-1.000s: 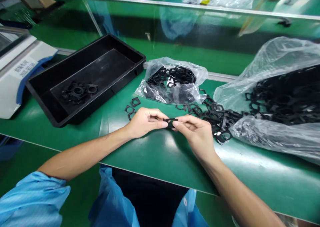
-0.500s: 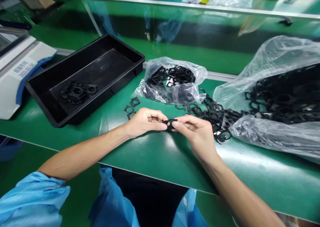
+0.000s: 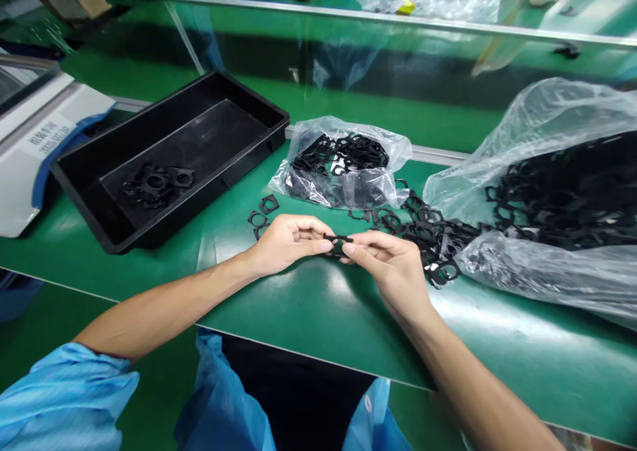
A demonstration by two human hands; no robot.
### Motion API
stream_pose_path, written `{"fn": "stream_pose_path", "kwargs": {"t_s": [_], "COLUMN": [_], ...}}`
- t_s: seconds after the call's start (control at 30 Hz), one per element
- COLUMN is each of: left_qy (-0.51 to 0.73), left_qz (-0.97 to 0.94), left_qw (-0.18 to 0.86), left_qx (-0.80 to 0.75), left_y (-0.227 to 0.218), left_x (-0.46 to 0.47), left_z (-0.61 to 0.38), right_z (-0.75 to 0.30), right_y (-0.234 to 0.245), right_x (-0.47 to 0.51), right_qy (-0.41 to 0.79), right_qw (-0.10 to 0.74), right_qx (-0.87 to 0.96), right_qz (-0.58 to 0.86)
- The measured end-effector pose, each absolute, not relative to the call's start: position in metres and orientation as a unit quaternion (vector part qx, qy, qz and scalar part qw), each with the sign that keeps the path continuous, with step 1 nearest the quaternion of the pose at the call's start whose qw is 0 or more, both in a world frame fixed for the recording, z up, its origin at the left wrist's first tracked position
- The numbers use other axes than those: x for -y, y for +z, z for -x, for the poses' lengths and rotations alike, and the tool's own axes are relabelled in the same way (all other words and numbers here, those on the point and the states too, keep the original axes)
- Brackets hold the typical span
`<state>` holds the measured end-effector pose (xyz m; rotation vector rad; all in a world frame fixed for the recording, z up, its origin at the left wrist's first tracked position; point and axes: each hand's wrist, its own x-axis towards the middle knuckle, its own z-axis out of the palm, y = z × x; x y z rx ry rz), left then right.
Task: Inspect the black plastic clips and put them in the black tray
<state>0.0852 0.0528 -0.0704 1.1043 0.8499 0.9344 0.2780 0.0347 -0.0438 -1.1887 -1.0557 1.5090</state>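
A small black frame-shaped plastic part (image 3: 338, 241) is pinched between my left hand (image 3: 288, 242) and my right hand (image 3: 391, 265), just above the green table (image 3: 318, 305). Both hands have their fingers closed on it, one at each end. Two or three loose black parts (image 3: 263, 213) lie just beyond my left hand. A heap of the same parts (image 3: 428, 229) spills from the big bag to the right of my right hand.
A black tray (image 3: 89, 192) at the left holds several parts (image 3: 156, 182). A small clear bag of parts (image 3: 343, 162) lies behind the hands, a large one (image 3: 557, 192) at the right. A white machine (image 3: 34, 139) stands at the far left.
Both hands stay in place with the part between them; the fingers have shifted slightly on it. The view has dipped a little.
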Motion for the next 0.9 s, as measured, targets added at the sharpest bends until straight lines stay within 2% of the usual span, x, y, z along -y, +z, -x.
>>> {"fn": "stream_pose_path", "kwargs": {"t_s": [0.23,0.5,0.6,0.77,0.9], "left_qy": [0.424,0.418,0.429,0.456,0.461], "left_qz": [-0.519,-0.526,-0.549,-0.587,-0.583], "left_qw": [0.638,0.638,0.612,0.537,0.54], "left_qx": [-0.379,-0.376,-0.374,-0.4,-0.395], "left_y": [-0.073,-0.074,-0.07,-0.068,-0.073], "left_x": [-0.053,-0.052,-0.048,-0.043,-0.045], "left_z": [-0.086,-0.087,-0.088,-0.089,-0.088], "right_z": [-0.281,-0.282,-0.283,-0.284,-0.282], "right_y": [-0.042,-0.046,-0.043,-0.043,-0.045], "right_x": [-0.039,-0.038,-0.034,-0.029,-0.026], "right_qy": [0.649,0.634,0.573,0.394,0.401], "right_qw": [0.415,0.417,0.425,0.435,0.439], "right_qx": [0.416,0.444,0.517,0.655,0.669], "right_qz": [0.483,0.477,0.474,0.476,0.447]}}
